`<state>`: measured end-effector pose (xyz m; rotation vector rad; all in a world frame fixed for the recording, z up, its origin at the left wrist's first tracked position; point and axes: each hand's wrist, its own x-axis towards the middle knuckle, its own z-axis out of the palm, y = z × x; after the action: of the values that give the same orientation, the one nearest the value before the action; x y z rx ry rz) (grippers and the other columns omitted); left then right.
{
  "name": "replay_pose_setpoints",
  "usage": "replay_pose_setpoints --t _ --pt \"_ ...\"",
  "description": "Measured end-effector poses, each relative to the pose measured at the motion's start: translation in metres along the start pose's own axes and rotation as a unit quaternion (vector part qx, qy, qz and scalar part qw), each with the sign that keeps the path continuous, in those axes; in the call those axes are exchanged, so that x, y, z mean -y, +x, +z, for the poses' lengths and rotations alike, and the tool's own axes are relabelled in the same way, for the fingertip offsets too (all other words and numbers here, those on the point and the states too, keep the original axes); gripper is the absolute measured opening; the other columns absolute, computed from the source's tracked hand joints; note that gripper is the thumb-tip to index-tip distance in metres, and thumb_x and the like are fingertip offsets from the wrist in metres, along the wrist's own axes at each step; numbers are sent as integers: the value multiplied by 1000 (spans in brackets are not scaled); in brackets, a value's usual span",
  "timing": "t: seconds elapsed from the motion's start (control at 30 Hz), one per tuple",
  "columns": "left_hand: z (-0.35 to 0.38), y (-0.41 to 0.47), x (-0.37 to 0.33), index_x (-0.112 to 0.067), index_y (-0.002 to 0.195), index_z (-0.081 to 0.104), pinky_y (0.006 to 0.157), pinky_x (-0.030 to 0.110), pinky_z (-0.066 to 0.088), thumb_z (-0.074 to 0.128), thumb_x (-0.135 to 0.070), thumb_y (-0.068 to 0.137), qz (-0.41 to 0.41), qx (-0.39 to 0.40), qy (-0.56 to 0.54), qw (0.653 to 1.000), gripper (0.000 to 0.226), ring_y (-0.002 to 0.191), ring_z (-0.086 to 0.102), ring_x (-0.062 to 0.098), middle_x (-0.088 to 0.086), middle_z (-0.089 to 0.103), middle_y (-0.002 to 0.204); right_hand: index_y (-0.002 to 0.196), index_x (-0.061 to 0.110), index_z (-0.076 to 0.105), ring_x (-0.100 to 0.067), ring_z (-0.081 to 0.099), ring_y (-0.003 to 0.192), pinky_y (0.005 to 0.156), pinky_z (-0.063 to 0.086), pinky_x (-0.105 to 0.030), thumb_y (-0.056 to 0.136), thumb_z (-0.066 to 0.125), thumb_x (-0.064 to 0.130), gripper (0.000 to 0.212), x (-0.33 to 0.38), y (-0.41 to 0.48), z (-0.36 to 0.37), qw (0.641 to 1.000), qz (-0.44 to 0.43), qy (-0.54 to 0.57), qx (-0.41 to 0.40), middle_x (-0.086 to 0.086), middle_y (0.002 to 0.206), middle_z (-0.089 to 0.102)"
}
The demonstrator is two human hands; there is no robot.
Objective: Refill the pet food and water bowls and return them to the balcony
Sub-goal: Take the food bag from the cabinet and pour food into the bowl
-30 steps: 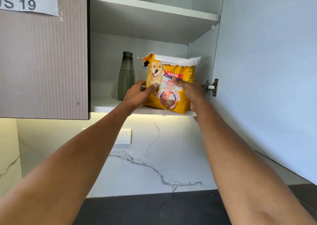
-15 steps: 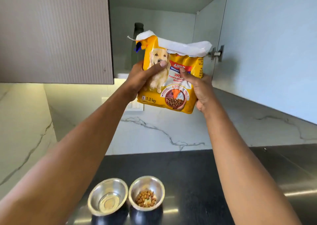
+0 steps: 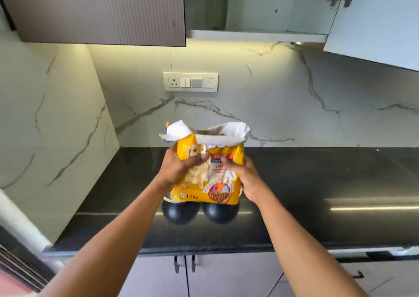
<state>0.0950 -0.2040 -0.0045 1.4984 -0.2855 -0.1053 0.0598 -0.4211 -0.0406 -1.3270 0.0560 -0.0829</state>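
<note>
One wide-angle view from the person's head, looking forward and down; it squarely faces the white grey-veined marble backsplash (image 3: pixel 283 88) above the glossy black stone countertop (image 3: pixel 317 183); close in, the yellow plastic dog-food bag (image 3: pixel 215 176) sits at frame centre; the brown ribbed cabinet door (image 3: pixel 102 13) fills the upper left.

You hold the food bag (image 3: pixel 210 174) upright between your hands, left hand (image 3: pixel 179 167) on its left side, right hand (image 3: pixel 243 178) on its right; two bowls, left bowl (image 3: pixel 180 212) and right bowl (image 3: pixel 220 212), sit side by side on the desk (image 3: pixel 317 183), partly hidden behind the bag; the switch panel (image 3: pixel 191 82) is on the wall behind; overhead, a bottle (image 3: pixel 216 4) stands on the cabinet shelf (image 3: pixel 256 35), the open door (image 3: pixel 374 24) to its right.
</note>
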Motion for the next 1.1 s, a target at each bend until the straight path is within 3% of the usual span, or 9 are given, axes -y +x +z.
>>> replay_pose_setpoints --t 0.2,0.27,0.33,0.43,0.53,0.63,0.87,1.1 --pt "-25 -16 30 -2 117 68 86 49 64 89 -13 77 -63 11 40 997 46 97 78 34 13 80 107 141 9 63 -40 68 124 104 56 -57 95 69 41 56 -57 -16 11 992 60 107 11 -20 134 71" --pt "-30 -13 33 -1 117 68 79 41 65 86 -13 80 -80 19 55 995 43 95 78 33 12 80 105 140 10 64 -37 70 121 99 59 -53 104 58 37 46 -64 -16 10 984 82 157 9 -19 134 72" --pt "-34 -7 35 -1 117 68 74 37 65 84 -12 83 -95 22 66 993 39 92 79 32 12 80 104 135 14 67 -33 72 117 95 61 -49 102 59 30 38 -73 -12 7 977 97 191 15 -17 130 74" --pt "-40 3 41 0 116 69 76 42 66 81 -12 85 -118 26 80 989 36 93 78 36 13 80 104 135 15 70 -35 69 121 103 57 -53 87 75 32 51 -90 -5 4 967 113 225 34 -20 137 69" --pt "-43 14 48 0 118 68 84 52 64 81 -14 86 -145 41 105 983 37 94 78 36 15 80 106 133 16 72 -36 65 124 111 49 -58 93 68 28 42 -108 0 2 958 131 252 39 -20 137 68" --pt "-42 22 54 -3 116 69 86 54 63 82 -18 85 -159 43 137 977 38 92 79 34 13 80 105 133 17 72 -34 68 120 107 52 -56 101 57 23 36 -128 6 1 945 147 290 37 -18 134 70" --pt "-42 49 63 -11 110 72 87 58 62 90 -28 76 -174 56 204 962 42 91 79 33 10 81 101 127 17 76 -36 68 115 110 47 -60 94 62 24 36 -155 23 2 922 161 351 20 -19 128 72" --pt "-38 70 63 -20 112 72 89 55 62 92 -63 48 -200 92 260 940 79 91 80 27 2 81 102 138 13 67 -39 67 118 113 43 -62 94 62 32 48 -178 32 7 907 182 379 -17 -21 132 69"
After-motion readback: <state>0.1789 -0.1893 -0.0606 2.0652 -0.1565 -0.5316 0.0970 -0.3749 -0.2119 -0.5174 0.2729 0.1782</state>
